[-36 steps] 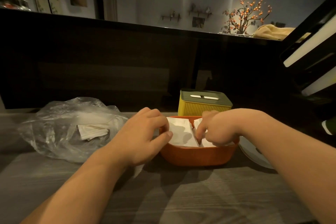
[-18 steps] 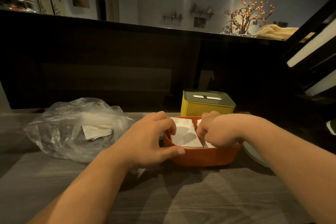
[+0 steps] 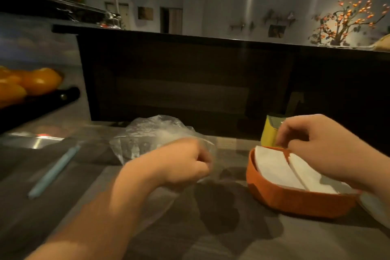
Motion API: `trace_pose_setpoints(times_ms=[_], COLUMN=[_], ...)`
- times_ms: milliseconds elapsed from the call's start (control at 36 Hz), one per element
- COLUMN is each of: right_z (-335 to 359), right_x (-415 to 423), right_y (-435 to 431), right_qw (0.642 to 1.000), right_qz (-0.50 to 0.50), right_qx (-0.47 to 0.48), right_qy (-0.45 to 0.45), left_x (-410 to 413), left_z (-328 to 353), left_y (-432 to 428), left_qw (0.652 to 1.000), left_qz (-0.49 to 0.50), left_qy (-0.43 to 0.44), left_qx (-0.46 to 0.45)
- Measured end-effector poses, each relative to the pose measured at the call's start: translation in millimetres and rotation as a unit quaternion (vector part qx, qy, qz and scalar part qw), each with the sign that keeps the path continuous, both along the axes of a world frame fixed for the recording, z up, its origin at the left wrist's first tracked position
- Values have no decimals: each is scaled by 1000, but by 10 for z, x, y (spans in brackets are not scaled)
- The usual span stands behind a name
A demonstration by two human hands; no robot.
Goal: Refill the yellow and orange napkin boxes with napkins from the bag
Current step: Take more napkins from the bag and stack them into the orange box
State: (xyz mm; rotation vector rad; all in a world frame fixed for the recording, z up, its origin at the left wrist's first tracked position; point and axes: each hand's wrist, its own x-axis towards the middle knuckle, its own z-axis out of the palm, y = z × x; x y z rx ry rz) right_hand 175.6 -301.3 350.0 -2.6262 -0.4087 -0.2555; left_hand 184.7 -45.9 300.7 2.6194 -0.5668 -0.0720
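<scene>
Item: orange napkin box (image 3: 295,198), lidless, near the right end of the table (image 3: 211,238). Contents: two white stacks of napkins (image 3: 280,170) lying side by side, filling it close to the rim.

Item: yellow napkin box (image 3: 270,133), directly behind the orange one toward the far edge, largely hidden by the right hand; its dark lid shows only as a sliver.

Item: clear plastic bag (image 3: 154,135), mid-table toward the far edge, crumpled, contents not legible through motion blur.

Item: left hand (image 3: 181,162). Half a second ago it gripped the orange box's left wall; it is now off the box and at the bag's near side, fingers curled shut, seemingly pinching the bag's film, though blur leaves that uncertain.

Item: right hand (image 3: 322,145). Remains over the far right of the orange box, fingers bent and closed down at the napkins' far edge; whether it grips a sheet cannot be told.

Assessment: the shift to the bag suggests either another batch is wanted or the orange box is nearly done.

Sundry: pale blue pen (image 3: 53,172) toward the left edge; oranges (image 3: 27,84) on a dark shelf at left.

Markings: no brand, label or writing readable anywhere.
</scene>
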Motion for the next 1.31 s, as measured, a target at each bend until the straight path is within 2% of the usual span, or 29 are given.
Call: trace_pose_setpoints(times_ms=[83, 167, 194, 250, 361, 445, 472, 556, 667, 778, 833, 917, 972, 1028, 1084, 1167, 1250, 1306], right_z=[-34, -265, -370, -596, -882, -873, -841, -858, -865, -723, -711, -743, -761, -761, -748, -775, -830, -857], right_x=[-171, -98, -20, 162, 496, 662, 687, 754, 698, 586, 537, 442, 403, 412, 423, 438, 457, 504], right_y=[519, 1153, 1346, 1639, 1824, 1806, 1808, 1830, 1795, 1778, 1776, 1699, 1643, 1618, 1611, 1604, 1621, 1648], right_qw=[980, 970, 970, 976, 993, 995, 992, 992, 990, 977, 977, 990, 997, 995, 993, 996, 999, 995], right_qz=[144, 189, 184, 159, 42, -48, -69, -100, -117, -108, -96, -76, -74, -73, -63, -49, -44, -79], right_qx=[119, 131, 130, 128, 101, 39, 35, 11, -17, -123, -134, -80, -29, 2, 23, 19, 22, 38], right_qy=[70, 83, 85, 79, 42, 84, 103, 80, 83, 137, 132, 85, 10, -60, -93, -66, -3, 53], left_x=[130, 260, 279, 305, 341, 360, 372, 405, 509, 464, 414, 369, 369, 370, 403, 392, 359, 351], left_z=[-80, -173, -205, -285, -393, -367, -362, -329, -324, -292, -285, -342, -348, -357, -373, -370, -346, -340], left_y=[374, 564, 599, 644, 718, 774, 779, 733, 674, 621, 616, 616, 581, 535, 498, 401, 325, 307], left_qw=[994, 981, 977, 972, 956, 946, 942, 937, 921, 924, 934, 950, 952, 951, 947, 948, 957, 964], left_qz=[94, 152, 163, 176, 221, 227, 220, 230, 269, 290, 286, 270, 282, 290, 295, 281, 261, 245], left_qy=[-31, -112, -125, -150, -192, -206, -203, -133, -71, -61, -43, -35, -33, -29, -54, -58, -65, -53], left_qx=[50, -36, -57, -35, 1, 105, 149, 227, 272, 243, 211, 153, 112, 106, 113, 138, 110, 89])
